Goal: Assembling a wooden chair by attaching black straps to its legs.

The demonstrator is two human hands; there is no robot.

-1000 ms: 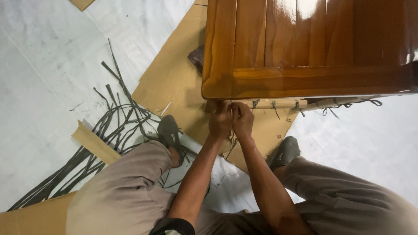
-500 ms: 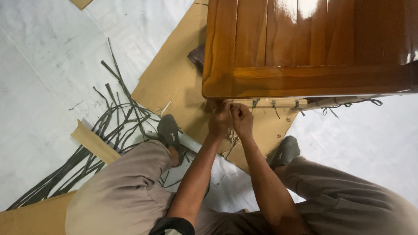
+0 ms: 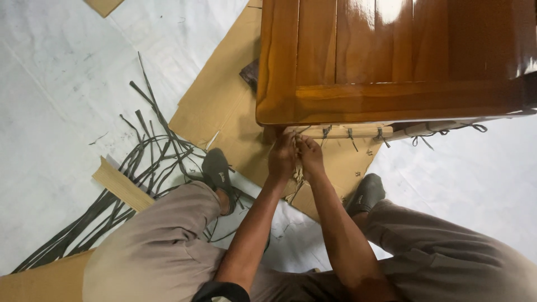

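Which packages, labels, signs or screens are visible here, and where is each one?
No labels, signs or screens are visible.
Flattened brown cardboard sheet: lies on the floor under the glossy wooden furniture piece, plain.
Smaller brown cardboard piece: top edge, plain.

A pale strip point(image 3: 295, 173), thin and frayed, hangs from the light rail point(image 3: 341, 132) under the varnished wooden table point(image 3: 391, 61).
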